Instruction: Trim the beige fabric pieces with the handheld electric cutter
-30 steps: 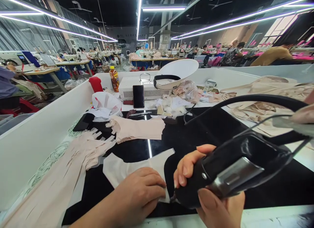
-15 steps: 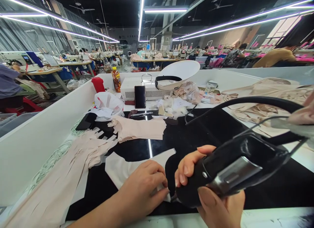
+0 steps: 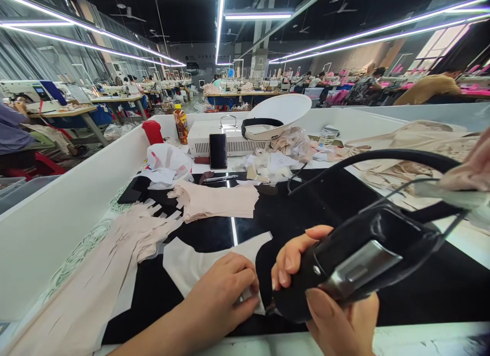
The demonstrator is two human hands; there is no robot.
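Observation:
My left hand is closed, its curled thumb and fingers at the near right edge of a white fabric piece with a curved cut-out. The fabric lies on the black work surface. In my right hand is a bulky black corded hand tool with a shiny metal plate. Its narrow tip points at the fabric edge beside my left fingertips; whether they touch is unclear. A thick black cable arches from the tool's rear. Behind the left hand sits a stack of beige cut pieces.
Long beige strips lie at the left, more beige fabric at the right. Along the back are a white vented box, a phone, a drink bottle and scraps. A white raised wall borders the left.
The tool and my right hand have shifted very slightly left. My left hand has moved barely left with the fabric edge. Both grips look the same.

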